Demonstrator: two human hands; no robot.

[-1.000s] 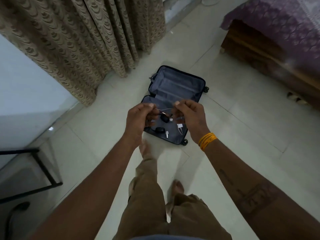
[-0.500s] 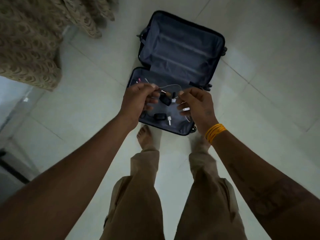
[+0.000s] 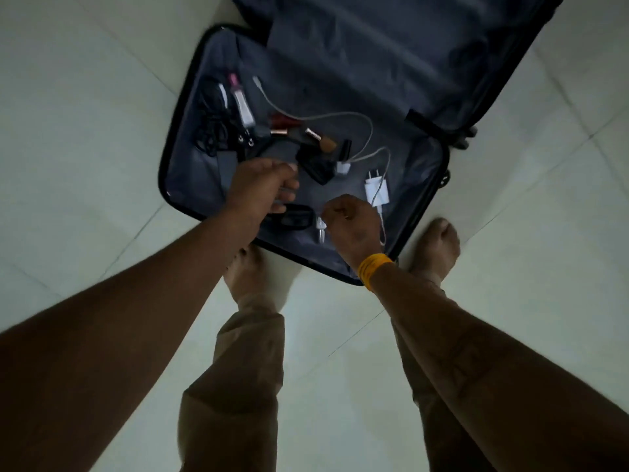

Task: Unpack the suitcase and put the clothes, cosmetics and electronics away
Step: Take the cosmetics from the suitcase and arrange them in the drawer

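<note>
One suitcase [image 3: 190, 137] lies open on the tiled floor, both halves flat. Its near half holds one white charger [image 3: 377, 191] with one white cable [image 3: 340, 116], one black cord bundle [image 3: 211, 124], one pink-capped tube [image 3: 240, 100] and one brush [image 3: 320, 139]. Two hands reach in: the left hand [image 3: 258, 189] spreads relaxed fingers, holding nothing; the right hand [image 3: 352, 223] has curled fingers, and whether they pinch anything cannot be told.
</note>
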